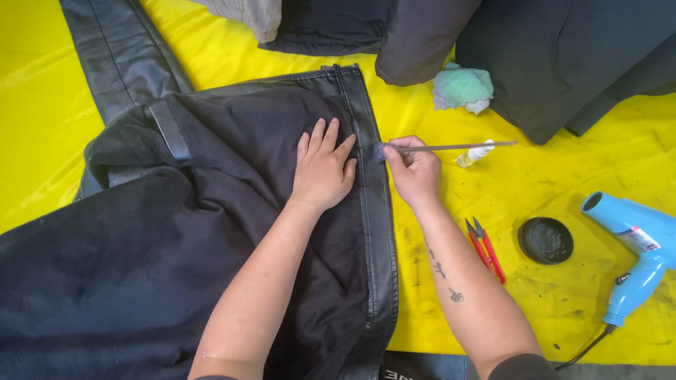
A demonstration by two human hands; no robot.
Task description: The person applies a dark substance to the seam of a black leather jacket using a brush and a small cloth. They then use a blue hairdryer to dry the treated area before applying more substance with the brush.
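Right hand [415,171] holds thin brush [451,147] lengthwise left-right, tip at leather edge [377,211].

Two hands in shot: the left hand [324,169] and the right hand [414,171]. One black jacket [211,232] spread out, and beside it one thin brush [451,147]. Right of the jacket: one small bottle [474,154], one pair of red snips [484,248], one round black tin [546,240], one blue hair dryer [637,246]. Above the bottle, one green cloth [462,88].
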